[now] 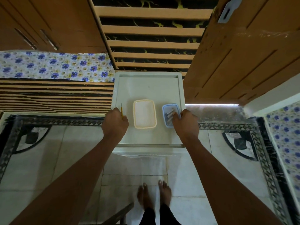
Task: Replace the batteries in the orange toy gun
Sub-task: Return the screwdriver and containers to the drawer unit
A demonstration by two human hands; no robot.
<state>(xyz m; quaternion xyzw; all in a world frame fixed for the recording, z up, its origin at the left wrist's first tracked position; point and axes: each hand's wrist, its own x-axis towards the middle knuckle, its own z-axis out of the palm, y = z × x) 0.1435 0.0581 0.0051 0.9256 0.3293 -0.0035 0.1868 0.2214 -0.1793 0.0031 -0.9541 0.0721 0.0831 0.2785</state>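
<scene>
A small white table [149, 88] stands in front of me. On it lie a thin yellow screwdriver [121, 109] at the left, an empty cream box [144, 113] in the middle and a small blue box [168, 109] with several batteries at the right. My left hand [115, 123] curls over the table's left edge, its thumb side lying on the screwdriver's lower end. My right hand [186, 125] curls over the right edge, its thumb touching the blue box. No orange toy gun is in view.
Brown cupboards [243, 59] rise at the right and back left. A floral cloth [53, 65] covers a ledge on the left. A striped wall panel [151, 38] is behind the table. My bare feet [154, 194] stand on a tiled floor with a patterned border.
</scene>
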